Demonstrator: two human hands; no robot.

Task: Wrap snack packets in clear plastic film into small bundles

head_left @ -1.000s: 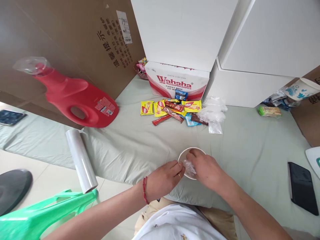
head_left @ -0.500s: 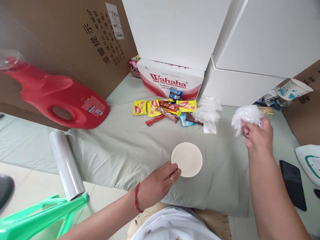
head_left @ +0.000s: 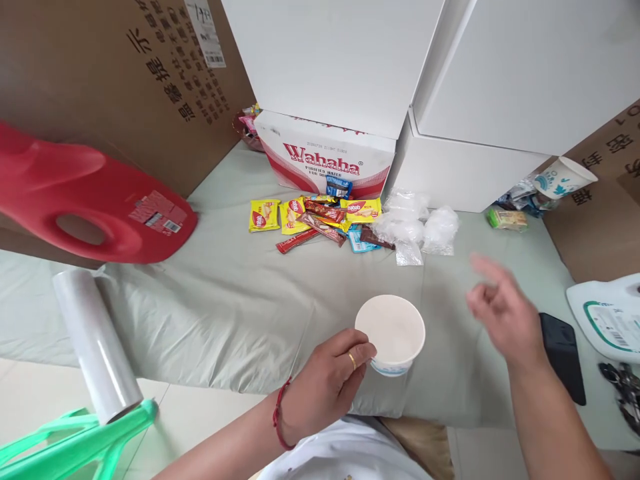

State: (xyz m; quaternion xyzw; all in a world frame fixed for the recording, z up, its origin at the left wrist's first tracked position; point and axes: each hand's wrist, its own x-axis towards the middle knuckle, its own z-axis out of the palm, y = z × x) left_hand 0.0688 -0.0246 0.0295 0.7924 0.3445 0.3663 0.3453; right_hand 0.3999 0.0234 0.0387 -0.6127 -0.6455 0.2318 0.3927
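Note:
My left hand (head_left: 336,373) pinches the rim of a white paper cup (head_left: 391,333), thumb and fingers on its left side. The cup's mouth faces up towards me, and a blue print shows low on its outer wall. To the right, my right hand (head_left: 503,310) is in the air, slightly blurred, with the index finger stretched out and nothing held. Beyond it lies a crumpled clear plastic bag (head_left: 440,231), beside more clear plastic (head_left: 404,223). Left of these is a pile of wrapped snacks, with yellow wafer packets (head_left: 364,210) and red-brown bars (head_left: 323,229).
A Wahaba-like printed "Wahaha" carton (head_left: 325,157) stands behind the snacks. At left are a red detergent jug (head_left: 125,200), a plastic film roll (head_left: 97,347) and a green stool (head_left: 90,440). At right are a black phone (head_left: 563,357), a white jug (head_left: 607,317) and another paper cup (head_left: 565,179).
My right hand has let go of the crumpled plastic bag, now beside the other plastic, and drawn back towards me. My left hand has lifted and tilted the paper cup. The view has shifted.

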